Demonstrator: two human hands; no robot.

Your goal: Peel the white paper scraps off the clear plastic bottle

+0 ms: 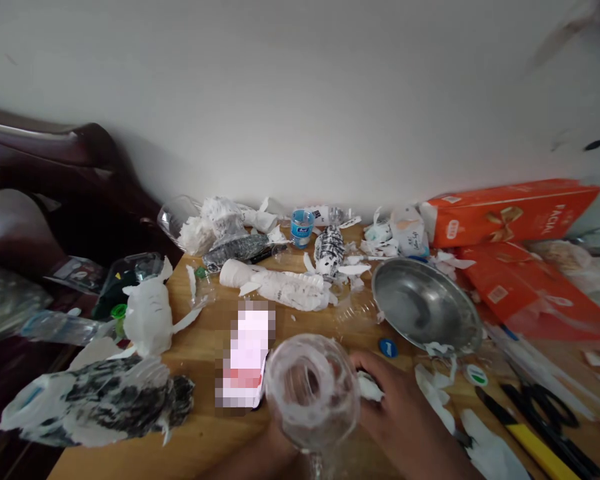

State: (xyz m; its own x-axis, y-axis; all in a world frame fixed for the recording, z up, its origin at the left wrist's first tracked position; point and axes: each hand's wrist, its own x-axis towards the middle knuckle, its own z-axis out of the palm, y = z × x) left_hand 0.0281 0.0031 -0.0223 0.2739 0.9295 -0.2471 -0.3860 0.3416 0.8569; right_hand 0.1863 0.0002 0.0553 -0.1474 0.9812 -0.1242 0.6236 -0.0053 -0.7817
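Shows bare on the right hand (387, 401), rounded at the knuckles, and equally bare along the right forearm (425, 440), broad at the bottom edge and tapering smoothly to the wrist. Looks slimmer along the bare left forearm (250, 460) (seen only as a low strip). Seems bare at the left hand (281, 432) too, though too blurred and covered to be sure.

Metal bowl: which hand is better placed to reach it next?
Likely the right hand: it is nearer the metal bowl, though it holds a white scrap. The left hand is farther off, partly hidden behind the clear plastic bottle.
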